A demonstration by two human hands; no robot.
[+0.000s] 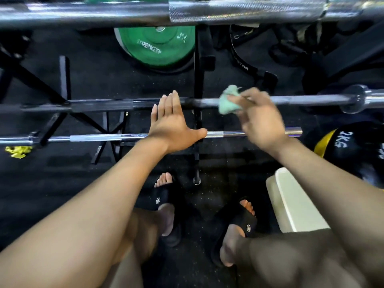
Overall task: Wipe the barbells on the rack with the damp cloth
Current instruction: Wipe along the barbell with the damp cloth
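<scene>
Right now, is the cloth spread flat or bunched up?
Bunched up. The light green cloth is a crumpled wad pinched in the right hand against the dark barbell; the left hand is open with straight fingers.

A black metal rack (198, 84) with crossed braces carries three steel barbells lying left to right: a chrome knurled barbell (187, 12) farthest, a dark barbell with a chrome collar (301, 100) in the middle, and a thinner chrome barbell (93, 138) nearest. The rack stands on a black speckled rubber floor (41, 183). On that floor lie a green bumper plate (158, 46) at the far side, a crumpled yellow scrap (18, 151) at the left, a black-and-yellow weighted ball (349, 146) at the right and a white rectangular block (291, 202) near right.
</scene>
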